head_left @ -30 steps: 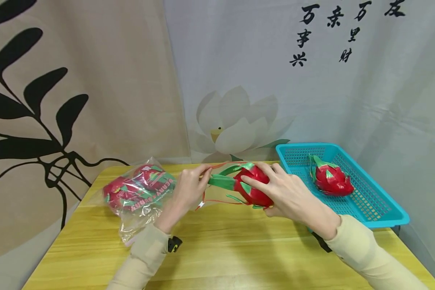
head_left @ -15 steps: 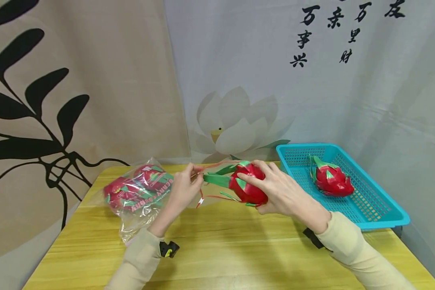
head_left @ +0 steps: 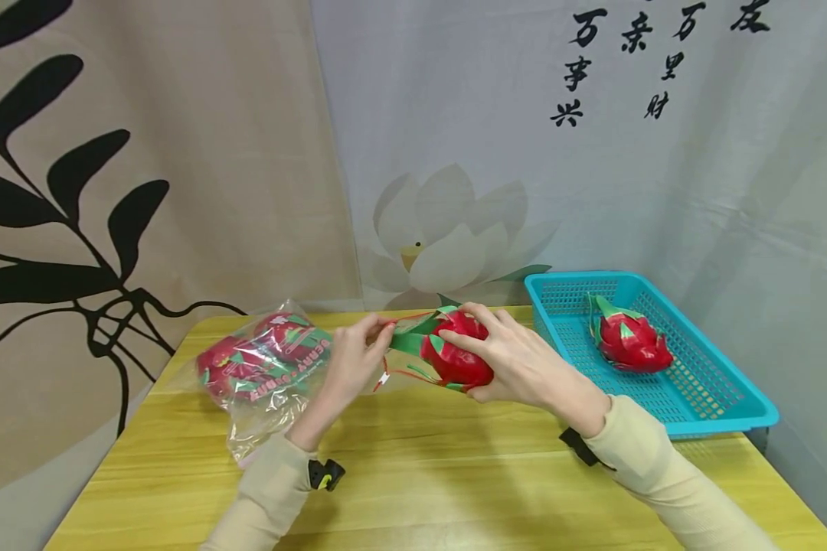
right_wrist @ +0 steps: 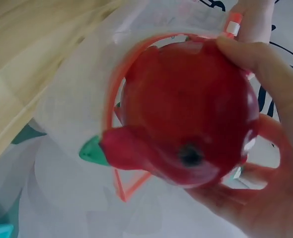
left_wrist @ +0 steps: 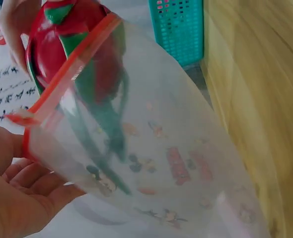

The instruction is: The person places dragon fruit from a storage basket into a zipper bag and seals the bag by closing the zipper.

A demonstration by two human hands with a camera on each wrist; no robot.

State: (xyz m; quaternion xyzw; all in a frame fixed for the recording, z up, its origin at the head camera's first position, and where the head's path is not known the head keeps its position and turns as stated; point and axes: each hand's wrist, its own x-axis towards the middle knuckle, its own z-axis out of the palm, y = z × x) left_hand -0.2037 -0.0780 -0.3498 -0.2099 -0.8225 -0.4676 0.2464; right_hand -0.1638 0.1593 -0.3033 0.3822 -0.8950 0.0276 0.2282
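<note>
Even light, soft shadows, dimmer wrist views

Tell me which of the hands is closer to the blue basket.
Right. The right hand grips a dragon fruit just left of the blue basket. The left hand is farther left, beyond that fruit, holding the red edge of a clear bag.

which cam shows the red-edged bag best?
Left wrist: the bag fills much of the frame, its red edge and printed pictures visible. Head shows little beyond a thin red outline. Right wrist shows the mouth, partly hidden by the dragon fruit.
</note>
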